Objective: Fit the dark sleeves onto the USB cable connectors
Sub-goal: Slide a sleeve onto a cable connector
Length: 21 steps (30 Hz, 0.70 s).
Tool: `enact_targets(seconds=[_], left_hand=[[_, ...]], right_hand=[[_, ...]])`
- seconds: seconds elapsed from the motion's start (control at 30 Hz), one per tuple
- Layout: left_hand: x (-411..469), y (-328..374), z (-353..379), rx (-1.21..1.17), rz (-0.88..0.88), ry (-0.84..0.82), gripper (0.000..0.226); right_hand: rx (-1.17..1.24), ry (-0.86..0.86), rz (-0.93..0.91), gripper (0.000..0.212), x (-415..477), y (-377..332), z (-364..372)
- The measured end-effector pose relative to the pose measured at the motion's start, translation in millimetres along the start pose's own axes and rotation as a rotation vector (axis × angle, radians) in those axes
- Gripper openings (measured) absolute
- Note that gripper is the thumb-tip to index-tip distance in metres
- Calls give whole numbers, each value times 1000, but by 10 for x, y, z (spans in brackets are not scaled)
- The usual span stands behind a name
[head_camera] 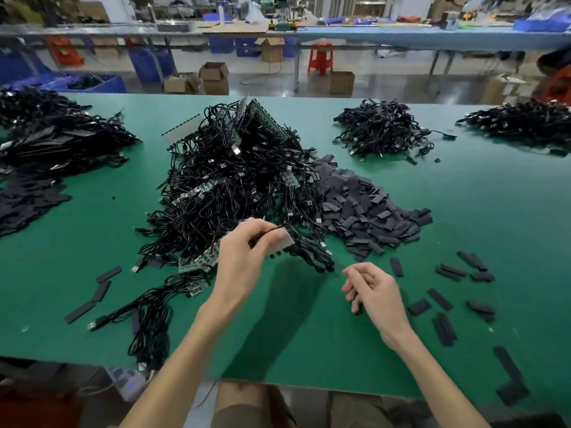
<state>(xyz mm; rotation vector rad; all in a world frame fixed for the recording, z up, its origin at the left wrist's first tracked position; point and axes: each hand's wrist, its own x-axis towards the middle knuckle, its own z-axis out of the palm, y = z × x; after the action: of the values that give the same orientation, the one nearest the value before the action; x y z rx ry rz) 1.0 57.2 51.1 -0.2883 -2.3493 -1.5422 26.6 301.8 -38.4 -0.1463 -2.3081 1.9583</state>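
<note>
A big tangle of black USB cables [234,186] with small green circuit boards lies in the middle of the green table [463,211]. To its right spreads a heap of flat dark sleeves [364,208]. My left hand [247,254] is at the heap's near edge and pinches a thin black cable [272,230] beside a pale strip [285,242]. My right hand [370,288] hovers just right of it with fingers loosely curled and holds nothing I can see. Loose dark sleeves [448,304] lie scattered around my right hand.
More cable piles lie at the far left [55,140], far middle right [383,128] and far right [519,118]. A few sleeves [102,288] and a cable bundle [148,319] lie near the front left edge. A power strip [129,384] sits below the table edge.
</note>
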Motion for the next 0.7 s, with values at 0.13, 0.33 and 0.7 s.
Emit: enact_targets(seconds=[0.13,0.33,0.7], left_hand=[[145,221,186,-287,-57,-107,21],[182,-176,674,-356,-358,-367,51],[26,-501,1039,-317,-220,-285,25]], right_hand=[[9,8,4,15,-10,-8,4],[-5,11,-6,14,-5,-23,18],[-63,-64,-28,12,-21,-41,29]])
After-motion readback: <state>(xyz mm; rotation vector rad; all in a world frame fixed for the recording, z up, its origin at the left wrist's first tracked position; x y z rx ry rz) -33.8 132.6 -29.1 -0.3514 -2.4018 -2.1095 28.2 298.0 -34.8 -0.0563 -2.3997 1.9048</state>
